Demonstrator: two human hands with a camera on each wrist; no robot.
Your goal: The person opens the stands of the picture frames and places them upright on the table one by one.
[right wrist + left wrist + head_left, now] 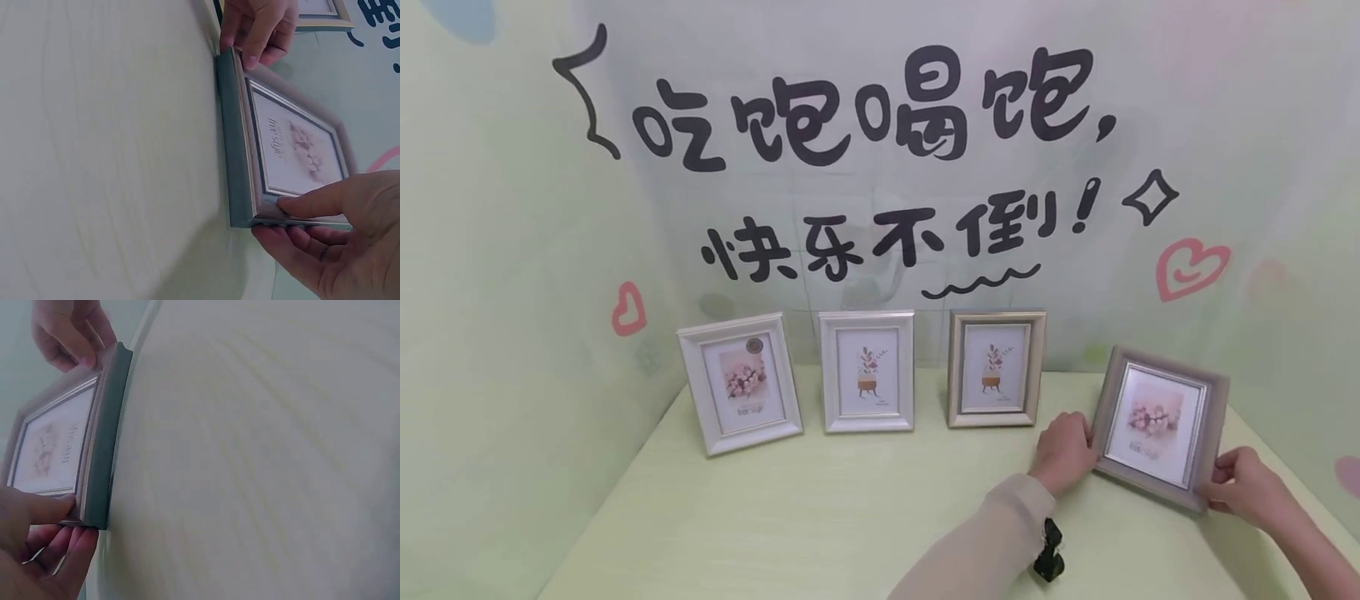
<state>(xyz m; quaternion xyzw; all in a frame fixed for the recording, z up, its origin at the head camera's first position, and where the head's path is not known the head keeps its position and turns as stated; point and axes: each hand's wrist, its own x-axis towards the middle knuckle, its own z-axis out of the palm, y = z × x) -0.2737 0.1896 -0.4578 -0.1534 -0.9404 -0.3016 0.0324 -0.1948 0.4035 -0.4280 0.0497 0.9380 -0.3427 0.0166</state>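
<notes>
A brownish-grey picture frame (1161, 487) with a pink-flower print stands at the far right of the table, leaning back and turned at an angle. My left hand (1063, 454) pinches its lower left corner, and in the left wrist view the thumb lies on the frame's face with the fingers behind its side. Gripping the lower right corner is my right hand (1251, 487); the right wrist view shows that thumb (312, 201) on the front and the fingers curled at the side. The frame's bottom edge (234, 150) appears at the tabletop. Its back is hidden.
To the left stand a gold-edged picture frame (955, 375), a white frame (829, 375) and another white frame (696, 392), turned slightly. The pale green table (775, 525) meets a printed cloth wall (880, 33) behind them. A side wall (497, 333) rises at left.
</notes>
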